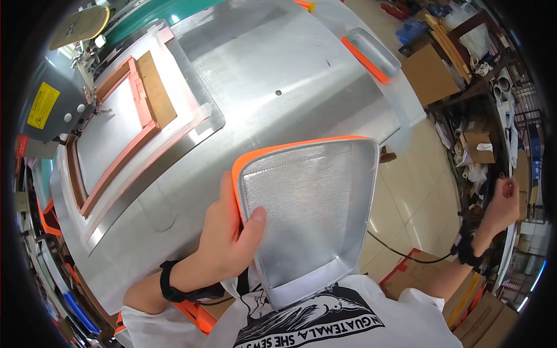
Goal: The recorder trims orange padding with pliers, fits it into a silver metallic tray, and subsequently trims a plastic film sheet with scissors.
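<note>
My left hand [227,236] grips the left side of a shallow foil-lined tray-like piece [301,197] with an orange edge. My thumb lies over its rim and the fingers go behind it, partly hidden. The piece is tilted, its silver inside facing up, close against my white shirt. Far out to the right is my right hand [502,204], raised beside the cluttered shelving. Its fingers are curled together; whatever they hold, if anything, is too small to make out.
A metal worktable [255,64] carries a pink-edged frame fixture [139,93] at left, beneath a dark machine head [55,95] with a yellow label. A similar orange-and-silver piece [374,55] lies at the far right edge. Cardboard boxes [429,74] and a black cable [406,255] are at right.
</note>
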A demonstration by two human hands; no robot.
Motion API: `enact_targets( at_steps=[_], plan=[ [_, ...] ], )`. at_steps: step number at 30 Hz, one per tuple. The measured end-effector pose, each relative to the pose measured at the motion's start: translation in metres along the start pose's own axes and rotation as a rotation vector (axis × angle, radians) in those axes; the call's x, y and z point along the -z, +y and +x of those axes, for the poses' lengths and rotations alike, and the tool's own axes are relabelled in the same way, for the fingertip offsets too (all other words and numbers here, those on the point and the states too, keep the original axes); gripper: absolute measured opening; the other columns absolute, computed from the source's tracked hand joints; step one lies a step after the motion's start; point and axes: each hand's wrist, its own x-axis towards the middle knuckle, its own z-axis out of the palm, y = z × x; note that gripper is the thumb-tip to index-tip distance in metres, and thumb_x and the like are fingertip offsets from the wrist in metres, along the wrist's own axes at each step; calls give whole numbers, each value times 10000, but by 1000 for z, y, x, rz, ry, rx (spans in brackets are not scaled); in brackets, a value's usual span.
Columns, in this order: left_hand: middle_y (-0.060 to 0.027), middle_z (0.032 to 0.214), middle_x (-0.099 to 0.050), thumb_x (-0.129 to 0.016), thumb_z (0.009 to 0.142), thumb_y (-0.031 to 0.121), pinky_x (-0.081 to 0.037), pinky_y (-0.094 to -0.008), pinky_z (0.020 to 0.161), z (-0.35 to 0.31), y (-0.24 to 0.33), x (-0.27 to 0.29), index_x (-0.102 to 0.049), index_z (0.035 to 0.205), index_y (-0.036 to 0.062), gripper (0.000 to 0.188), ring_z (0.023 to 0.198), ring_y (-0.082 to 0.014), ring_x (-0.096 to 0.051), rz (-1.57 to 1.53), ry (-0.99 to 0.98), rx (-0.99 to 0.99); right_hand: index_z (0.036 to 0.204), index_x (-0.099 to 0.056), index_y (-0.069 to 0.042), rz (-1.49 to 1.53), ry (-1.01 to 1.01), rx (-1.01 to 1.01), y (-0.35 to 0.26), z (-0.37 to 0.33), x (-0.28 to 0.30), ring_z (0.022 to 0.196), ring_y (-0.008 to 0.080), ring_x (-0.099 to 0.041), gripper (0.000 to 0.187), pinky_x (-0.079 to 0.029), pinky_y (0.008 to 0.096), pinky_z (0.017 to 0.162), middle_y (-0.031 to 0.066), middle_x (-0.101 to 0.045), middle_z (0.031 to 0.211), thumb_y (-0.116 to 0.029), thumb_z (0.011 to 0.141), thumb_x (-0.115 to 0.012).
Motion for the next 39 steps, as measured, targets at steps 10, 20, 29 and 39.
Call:
enact_targets(
  at_steps=[10,20,29,39],
  plan=[
    [-115,921,-572,-423,888,61,-435,-279,697,-22,-32,-2,-359,1261,-48,394,808,-134,-543,47,215,61,1298,-434,-23,443,-700,-76,-28,-39,6,965,215,-561,469,-446,313,826,149,-577,1133,-197,886,-576],
    [-111,1357,-401,-513,852,346,-278,-386,1065,-52,1,15,-299,1384,45,648,1290,-233,-359,-750,-18,16,1107,-536,-13,1122,-1020,443,-167,-58,11,920,374,-582,343,-468,356,776,193,-592,1042,71,779,-484],
    [-32,1019,-491,-431,908,190,-306,-236,903,10,16,10,-472,1142,16,294,986,-106,-429,-126,76,201,1101,-544,30,1036,-388,697,-220,-106,43,949,323,-551,410,-450,407,824,130,-561,1049,-20,704,-633],
    [-4,924,-482,-449,939,224,-332,-212,803,13,5,1,-495,1103,-4,285,877,-68,-401,-247,97,207,1250,-437,49,1220,-941,660,-242,-151,80,1080,339,-469,601,-400,394,893,182,-455,1209,-52,711,-682]
  ],
)
